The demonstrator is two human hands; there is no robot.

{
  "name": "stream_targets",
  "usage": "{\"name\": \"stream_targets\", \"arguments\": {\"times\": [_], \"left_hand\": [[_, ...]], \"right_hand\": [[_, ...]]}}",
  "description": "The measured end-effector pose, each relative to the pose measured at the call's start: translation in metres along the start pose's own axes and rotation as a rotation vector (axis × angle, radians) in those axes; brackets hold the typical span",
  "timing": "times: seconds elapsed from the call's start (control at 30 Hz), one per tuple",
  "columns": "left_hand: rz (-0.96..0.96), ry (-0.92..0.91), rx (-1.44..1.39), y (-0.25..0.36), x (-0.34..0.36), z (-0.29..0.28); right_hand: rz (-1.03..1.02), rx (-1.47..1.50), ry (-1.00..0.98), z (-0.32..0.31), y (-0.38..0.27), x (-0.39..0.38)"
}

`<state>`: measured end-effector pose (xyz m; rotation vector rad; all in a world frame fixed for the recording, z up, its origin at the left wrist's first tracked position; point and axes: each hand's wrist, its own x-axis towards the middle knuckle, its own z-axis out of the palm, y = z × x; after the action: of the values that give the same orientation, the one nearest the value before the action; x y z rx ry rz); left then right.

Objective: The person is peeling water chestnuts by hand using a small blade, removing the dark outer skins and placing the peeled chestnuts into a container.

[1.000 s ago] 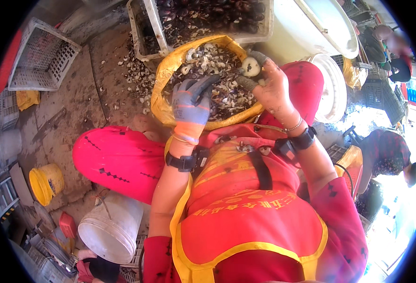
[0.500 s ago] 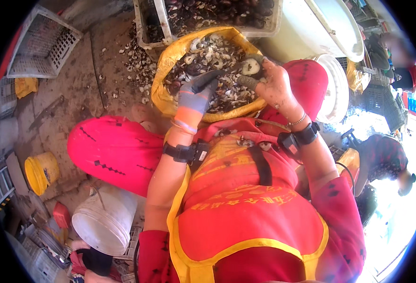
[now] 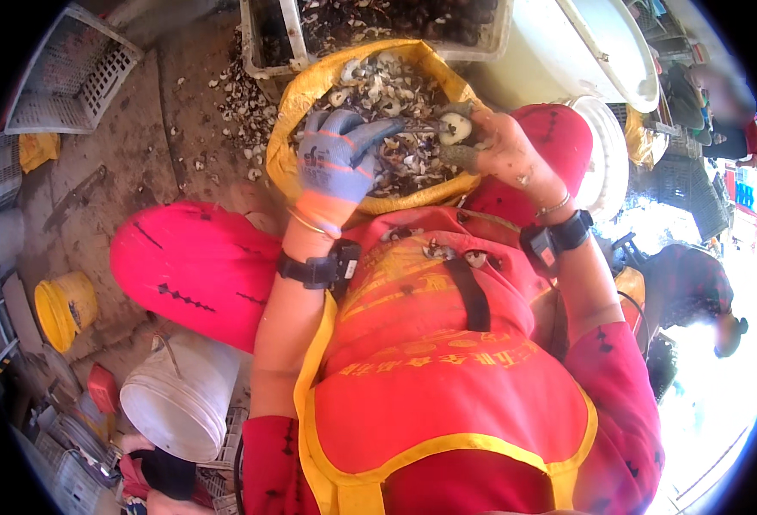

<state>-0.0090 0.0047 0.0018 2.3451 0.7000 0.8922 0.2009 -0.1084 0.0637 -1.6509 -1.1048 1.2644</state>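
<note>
My left hand (image 3: 338, 159), in a grey-blue and orange glove, is closed over the bag on a thin dark tool (image 3: 413, 126), perhaps a blade, that reaches toward a round peeled pale piece (image 3: 455, 127). My right hand (image 3: 499, 148), with grey covers on thumb and fingertip, pinches that piece at the bag's right side. The yellow bag (image 3: 285, 114) between my knees holds pale and dark peelings (image 3: 395, 90). A few scraps (image 3: 476, 258) lie on my red apron.
Beyond the bag is a bin (image 3: 268, 64) of dark round pieces, beside a large pale tub (image 3: 559, 39). Crates (image 3: 67, 77), a yellow bucket (image 3: 60, 313) and a white bucket (image 3: 168, 403) stand left. Another person (image 3: 687, 287) bends at the right; others are at the edges.
My left hand has lifted slightly and turned its back more upward, its fingers curled toward the pale piece. My right hand still holds the piece. The view has shifted slightly.
</note>
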Motion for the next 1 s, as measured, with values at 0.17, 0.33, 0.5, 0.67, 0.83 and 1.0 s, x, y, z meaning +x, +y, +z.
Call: {"name": "stream_targets", "arguments": {"times": [0.17,0.33,0.5,0.67,0.83,1.0], "left_hand": [[0.169,-0.083,-0.020,0.006,0.007,-0.016],[0.295,-0.091,-0.118,0.015,0.008,-0.015],[0.239,-0.139,-0.396,0.016,0.002,-0.009],[0.175,-0.216,-0.531,0.005,-0.010,0.009],[-0.531,-0.294,-1.127,0.008,-0.021,0.022],[-0.418,-0.172,-0.795,0.002,-0.018,0.024]], "right_hand": [[0.229,0.039,-0.383,-0.033,-0.005,-0.007],[0.378,0.464,-0.716,-0.044,0.015,-0.007],[0.391,0.691,-0.834,-0.039,0.040,-0.008],[0.401,0.489,-0.850,-0.042,0.033,-0.009],[0.168,0.181,-0.341,-0.040,0.004,-0.017],[-0.089,-0.103,0.043,-0.017,0.008,-0.014]]}}
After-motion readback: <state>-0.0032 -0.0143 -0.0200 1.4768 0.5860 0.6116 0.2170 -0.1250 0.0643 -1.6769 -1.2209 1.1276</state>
